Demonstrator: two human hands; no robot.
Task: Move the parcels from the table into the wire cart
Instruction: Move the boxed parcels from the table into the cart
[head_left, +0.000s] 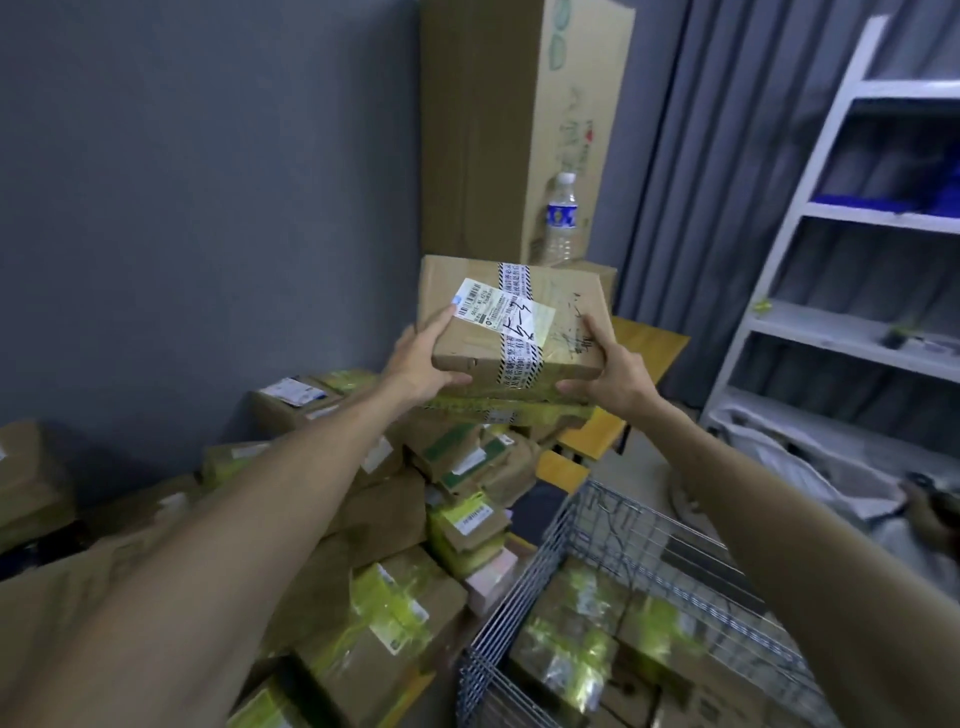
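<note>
- Box (519, 322) centre frame, clamped at both ends: left hand (421, 358) on its left edge, right hand (608, 369) on its right edge, fingers curled under.
- Long axis runs L–R btwn hands.
- Cart (618, 514) lower right, below; right hand nearer it.
- Prob. lifted clear of pile (395, 519), but blurry there.

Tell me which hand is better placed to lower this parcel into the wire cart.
Probably the right hand. It grips the parcel on the side nearer the wire cart, which lies below the right arm; the left hand holds the far side.
</note>
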